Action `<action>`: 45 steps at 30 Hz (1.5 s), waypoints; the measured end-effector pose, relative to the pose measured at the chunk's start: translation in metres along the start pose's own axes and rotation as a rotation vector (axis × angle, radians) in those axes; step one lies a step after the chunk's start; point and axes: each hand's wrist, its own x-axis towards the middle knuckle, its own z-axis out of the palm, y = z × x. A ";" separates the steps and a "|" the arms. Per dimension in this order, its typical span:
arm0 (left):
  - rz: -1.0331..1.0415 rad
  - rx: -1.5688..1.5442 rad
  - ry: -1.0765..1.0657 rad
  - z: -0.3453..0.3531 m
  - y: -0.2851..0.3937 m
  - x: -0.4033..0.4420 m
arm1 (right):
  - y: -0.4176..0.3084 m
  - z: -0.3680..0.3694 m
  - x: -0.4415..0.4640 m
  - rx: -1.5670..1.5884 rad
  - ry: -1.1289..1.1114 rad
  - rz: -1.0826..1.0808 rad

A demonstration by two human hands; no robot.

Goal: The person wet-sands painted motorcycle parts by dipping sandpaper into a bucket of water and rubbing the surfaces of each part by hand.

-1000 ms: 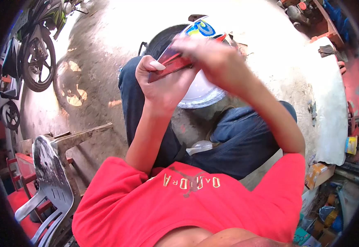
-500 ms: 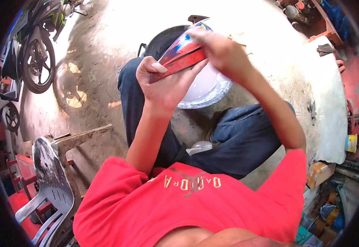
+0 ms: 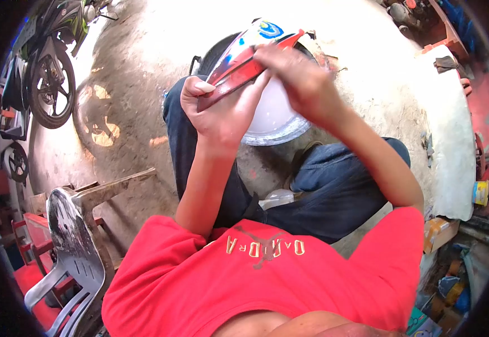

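Observation:
A long, pointed red plastic panel point(image 3: 239, 77) with blue, white and yellow graphics is tilted in front of me. It looks like a motorcycle body panel. My left hand point(image 3: 222, 115) grips its lower left end, thumb on top and palm beneath. Bent over the panel's middle, my right hand point(image 3: 297, 76) presses its fingers together on the red surface. Motion blurs that hand slightly, and anything under its fingertips is hidden. Below both hands stands a round basin point(image 3: 278, 137) with whitish contents. A dark tub point(image 3: 209, 60) sits behind the panel, partly covered.
A worn plastic chair point(image 3: 73, 241) stands at left beside a wooden bar point(image 3: 118, 187). Farther back is a parked motorcycle point(image 3: 53, 84). Along the right lie a pale slab point(image 3: 452, 146), a cardboard box point(image 3: 439, 235) and a yellow container point(image 3: 480, 192).
The panel has shifted slightly down and left and turned, showing more of its far red tip. My right hand has slid a little down along it; my left hand keeps its grip.

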 end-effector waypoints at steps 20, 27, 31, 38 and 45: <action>0.128 0.214 0.202 0.022 -0.013 0.001 | 0.007 -0.007 -0.001 -0.090 -0.013 0.104; 0.047 -0.017 0.126 0.013 -0.005 0.002 | -0.028 -0.008 0.000 -0.096 -0.033 -0.064; 0.058 0.079 0.140 0.026 -0.013 0.002 | 0.016 -0.014 -0.005 -0.253 -0.044 0.124; 0.121 0.128 0.187 0.024 -0.012 0.003 | 0.002 -0.015 -0.005 -0.264 -0.058 0.034; 0.070 0.058 0.120 0.019 -0.007 0.002 | -0.025 -0.015 -0.001 -0.231 -0.082 -0.062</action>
